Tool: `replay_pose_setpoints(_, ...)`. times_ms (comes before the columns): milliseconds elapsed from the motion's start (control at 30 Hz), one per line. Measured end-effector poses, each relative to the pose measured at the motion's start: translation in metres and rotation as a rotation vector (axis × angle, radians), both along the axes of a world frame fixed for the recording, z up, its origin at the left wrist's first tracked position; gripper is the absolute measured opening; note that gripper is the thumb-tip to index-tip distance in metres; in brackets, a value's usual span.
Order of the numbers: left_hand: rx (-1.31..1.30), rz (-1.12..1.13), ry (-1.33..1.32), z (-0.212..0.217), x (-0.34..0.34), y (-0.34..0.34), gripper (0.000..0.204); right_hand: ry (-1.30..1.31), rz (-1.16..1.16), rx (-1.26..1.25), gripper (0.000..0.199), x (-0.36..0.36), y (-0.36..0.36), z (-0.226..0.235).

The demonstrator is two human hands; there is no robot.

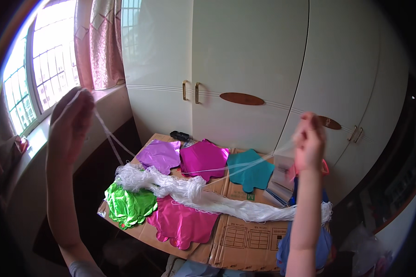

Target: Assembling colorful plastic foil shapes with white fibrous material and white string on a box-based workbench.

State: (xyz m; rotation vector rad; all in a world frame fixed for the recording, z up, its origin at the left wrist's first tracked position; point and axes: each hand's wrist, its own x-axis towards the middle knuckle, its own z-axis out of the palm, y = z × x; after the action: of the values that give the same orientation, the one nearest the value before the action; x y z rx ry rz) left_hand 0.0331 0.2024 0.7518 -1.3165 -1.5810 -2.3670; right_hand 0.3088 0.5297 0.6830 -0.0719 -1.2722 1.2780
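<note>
The left hand [73, 117] and right hand [308, 142] each close curled fingers on white string [102, 123]; the cardboard [267, 229] bears a white skein [245, 208] and foil shapes [203, 159].

White string skein [245, 208]: loose, bunched at center left, extended toward lower right. Strands [101, 122] rise toward both sides of the frame.

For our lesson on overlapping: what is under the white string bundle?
The white string bundle overlaps the green foil, the pink foil and the cardboard. Whatever it covers completely cannot be seen.
</note>
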Motion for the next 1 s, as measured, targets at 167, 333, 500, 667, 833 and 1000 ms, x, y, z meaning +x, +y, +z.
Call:
replay_pose_setpoints(167, -0.249, -0.129, 0.136, -0.009, 0.02, 0.033, 0.014, 0.008, -0.531, 0.017, 0.02, 0.118, 0.058, -0.005)
replay_pose_setpoints(333, -0.506, -0.232, 0.434, -0.027, 0.043, 0.077, 0.006, -1.316, -1.39, 0.727, 0.034, 0.221, 0.068, -0.028)
replay_pose_setpoints(500, -0.654, -0.277, 1.01, -0.053, 0.093, 0.111, 0.009, -1.035, -0.113, 0.428, 0.054, 0.111, -0.026, -0.036)
replay_pose_setpoints(667, -0.338, -0.344, 1.06, -0.091, 0.122, 0.162, 0.012, -0.495, 0.646, 0.142, 0.083, 0.007, -0.059, -0.101)
replay_pose_setpoints(833, -0.32, -0.328, 0.825, -0.128, 0.112, 0.198, 0.01, -0.482, 0.714, -0.184, 0.023, 0.011, -0.04, -0.124)
replay_pose_setpoints(1000, -0.401, -1.096, -0.203, -0.183, 0.101, 0.212, 0.015, -0.367, 0.422, -0.209, 0.018, 0.006, -0.006, -0.142)
